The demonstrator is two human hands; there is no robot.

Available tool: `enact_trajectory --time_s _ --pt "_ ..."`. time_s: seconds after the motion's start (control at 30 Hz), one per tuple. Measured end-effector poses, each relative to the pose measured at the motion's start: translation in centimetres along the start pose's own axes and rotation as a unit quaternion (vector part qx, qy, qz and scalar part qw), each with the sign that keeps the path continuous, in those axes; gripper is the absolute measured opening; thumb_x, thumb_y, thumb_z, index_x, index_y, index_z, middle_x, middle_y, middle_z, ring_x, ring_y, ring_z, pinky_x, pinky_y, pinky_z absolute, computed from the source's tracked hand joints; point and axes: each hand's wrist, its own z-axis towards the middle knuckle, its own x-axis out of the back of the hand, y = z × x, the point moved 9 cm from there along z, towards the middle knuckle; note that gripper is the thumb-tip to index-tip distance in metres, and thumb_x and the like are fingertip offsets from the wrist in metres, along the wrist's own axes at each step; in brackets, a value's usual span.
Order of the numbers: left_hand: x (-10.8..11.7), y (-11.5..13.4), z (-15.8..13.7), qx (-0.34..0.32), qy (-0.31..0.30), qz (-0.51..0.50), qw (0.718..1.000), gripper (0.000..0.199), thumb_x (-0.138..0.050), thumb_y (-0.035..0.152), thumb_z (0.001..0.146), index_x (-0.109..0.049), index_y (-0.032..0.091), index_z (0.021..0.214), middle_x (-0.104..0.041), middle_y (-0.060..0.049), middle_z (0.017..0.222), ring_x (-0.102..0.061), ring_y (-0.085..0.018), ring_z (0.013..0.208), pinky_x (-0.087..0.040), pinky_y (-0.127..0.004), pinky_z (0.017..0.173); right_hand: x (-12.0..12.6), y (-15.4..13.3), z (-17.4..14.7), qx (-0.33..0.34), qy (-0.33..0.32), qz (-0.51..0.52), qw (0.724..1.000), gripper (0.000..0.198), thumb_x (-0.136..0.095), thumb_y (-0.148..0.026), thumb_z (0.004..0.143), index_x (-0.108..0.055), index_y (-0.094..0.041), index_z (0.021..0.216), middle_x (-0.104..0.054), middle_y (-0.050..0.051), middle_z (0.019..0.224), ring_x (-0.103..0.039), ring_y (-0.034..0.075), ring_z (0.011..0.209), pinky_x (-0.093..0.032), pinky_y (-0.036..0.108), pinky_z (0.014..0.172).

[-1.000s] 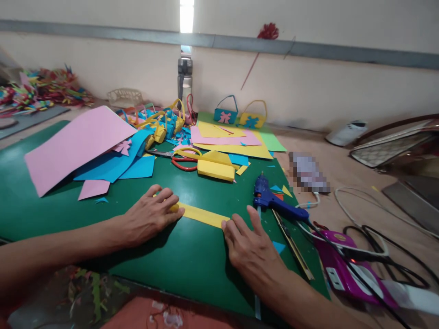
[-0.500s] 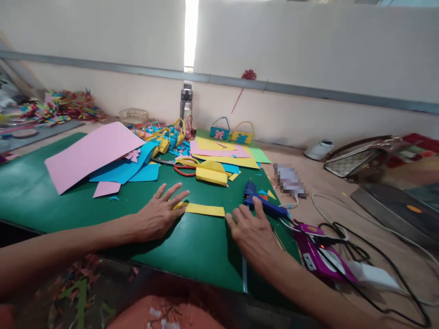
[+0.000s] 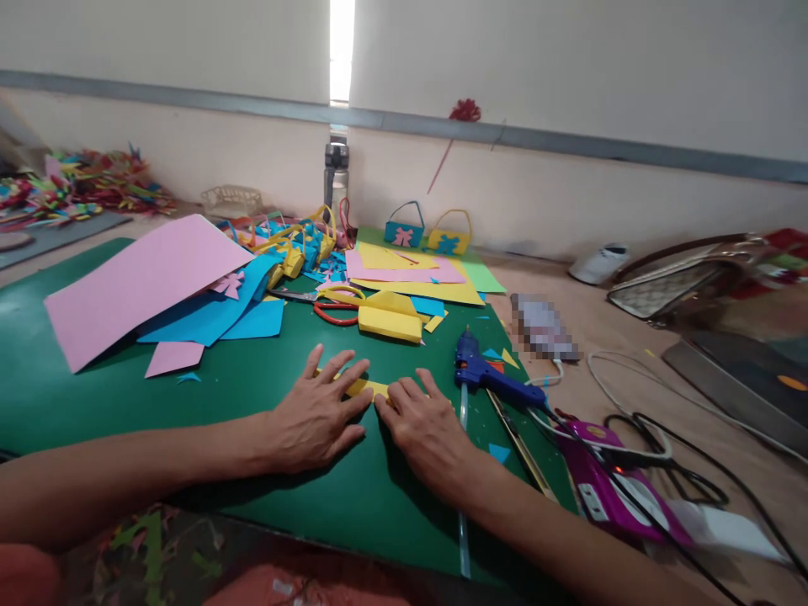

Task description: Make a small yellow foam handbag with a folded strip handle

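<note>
A narrow yellow strip [image 3: 361, 386] lies flat on the green mat [image 3: 265, 471], mostly covered by my two hands. My left hand [image 3: 319, 412] rests palm down over its left part, fingers spread. Bent fingers of my right hand [image 3: 422, 417] hold the strip just right of its middle, thumb and forefinger close together at its edge. Beyond the hands is a folded yellow box-like piece [image 3: 390, 323]. Scissors [image 3: 337, 313] with red and yellow handles lie beside it. To the right a blue glue gun [image 3: 492, 376] lies with a clear glue stick [image 3: 464, 488] in it.
Pink sheets [image 3: 151, 278] and blue sheets [image 3: 252, 320] lie at left. Small yellow and blue bags [image 3: 294, 259] are heaped behind. Two finished little bags [image 3: 404, 236] stand by the wall. A box cutter [image 3: 521, 446], purple power strip [image 3: 622, 488] and cables are at right.
My right hand has moved left onto the strip, its fingers bending. My left hand has shifted slightly right and spread over the strip. The camera view has shifted a little.
</note>
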Motion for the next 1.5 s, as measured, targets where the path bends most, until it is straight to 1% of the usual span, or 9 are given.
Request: enact_trajectory --time_s 0.17,0.27,0.37,0.53,0.67,0.8,1.03,1.27,1.5 --pt "1.4 -3.2 0.1 0.054 0.028 -0.040 0.997 0.022 -0.046 0.030 0.089 -0.064 0.023 0.100 -0.063 -0.008 0.102 -0.051 -0.027 0.097 -0.032 -0.048 0.087 -0.1 -0.2 0.0 0.012 -0.004 0.023 1.000 0.019 -0.054 -0.010 0.079 -0.061 -0.013 0.096 -0.059 0.007 0.083 -0.049 0.023 0.078 -0.031 0.042 0.084" --pt "1.2 -5.6 0.3 0.116 -0.004 -0.129 0.985 0.019 -0.051 0.029 0.087 -0.067 0.020 0.084 -0.064 -0.004 0.082 -0.051 -0.021 0.081 -0.033 -0.038 0.074 -0.1 -0.1 0.1 0.008 -0.001 0.033 0.999 0.018 -0.052 -0.007 0.078 -0.062 -0.012 0.093 -0.059 0.006 0.082 -0.048 0.022 0.077 -0.028 0.042 0.087" --pt "0.5 -6.6 0.3 0.145 -0.045 -0.195 0.969 0.019 -0.053 0.027 0.086 -0.066 0.019 0.073 -0.062 -0.002 0.075 -0.050 -0.018 0.076 -0.031 -0.034 0.071 -0.4 0.6 0.3 -0.014 0.000 0.074 0.997 0.016 -0.051 -0.005 0.079 -0.062 -0.015 0.084 -0.058 0.005 0.080 -0.047 0.020 0.076 -0.028 0.039 0.085" --pt "-0.6 -7.4 0.0 0.158 -0.062 -0.263 0.950 0.017 -0.057 0.025 0.082 -0.065 0.018 0.068 -0.062 -0.001 0.071 -0.051 -0.016 0.073 -0.032 -0.030 0.069 -0.8 2.1 1.1 -0.091 -0.003 0.162 0.983 0.015 -0.057 -0.019 0.083 -0.061 -0.019 0.069 -0.056 0.002 0.071 -0.043 0.016 0.067 -0.027 0.030 0.068" --pt "-0.9 -7.7 -0.1 0.154 -0.063 -0.293 0.942 0.023 -0.053 0.028 0.084 -0.062 0.017 0.065 -0.062 -0.001 0.070 -0.050 -0.015 0.072 -0.033 -0.028 0.068 -0.9 2.6 1.6 -0.129 0.000 0.164 0.978 0.021 -0.059 -0.022 0.083 -0.060 -0.018 0.062 -0.054 0.000 0.063 -0.042 0.014 0.063 -0.025 0.029 0.066" --pt "-0.8 -8.1 -0.4 0.165 -0.066 -0.305 0.936 0.022 -0.049 0.027 0.085 -0.060 0.017 0.069 -0.061 0.000 0.071 -0.049 -0.014 0.071 -0.034 -0.029 0.068 -0.9 2.8 1.7 -0.133 0.019 0.167 0.977 0.021 -0.058 -0.018 0.083 -0.060 -0.018 0.062 -0.053 -0.001 0.059 -0.042 0.014 0.060 -0.024 0.029 0.066" --pt "-0.3 -8.6 -0.7 0.170 -0.044 -0.251 0.952 0.023 -0.048 0.025 0.085 -0.059 0.017 0.067 -0.059 -0.002 0.077 -0.048 -0.017 0.076 -0.033 -0.033 0.071 -0.4 2.6 1.5 -0.119 0.056 0.163 0.978 0.023 -0.053 -0.016 0.085 -0.059 -0.018 0.062 -0.053 -0.001 0.059 -0.043 0.015 0.061 -0.029 0.031 0.075" --pt "-0.2 -9.1 -1.2 0.194 -0.047 -0.244 0.949 0.023 -0.047 0.025 0.084 -0.058 0.017 0.066 -0.056 -0.002 0.081 -0.046 -0.018 0.079 -0.031 -0.035 0.072 0.0 2.6 1.4 -0.124 0.079 0.166 0.975 0.029 -0.045 -0.014 0.088 -0.058 -0.018 0.062 -0.052 -0.001 0.058 -0.042 0.014 0.060 -0.029 0.040 0.089" --pt "-0.1 -9.5 -1.4 0.194 -0.038 -0.235 0.952 0.024 -0.044 0.024 0.085 -0.054 0.016 0.064 -0.054 -0.002 0.079 -0.045 -0.017 0.077 -0.030 -0.036 0.071 0.0 2.6 1.3 -0.121 0.088 0.174 0.973 0.033 -0.041 -0.014 0.090 -0.058 -0.018 0.062 -0.051 -0.001 0.057 -0.041 0.014 0.060 -0.028 0.045 0.093"
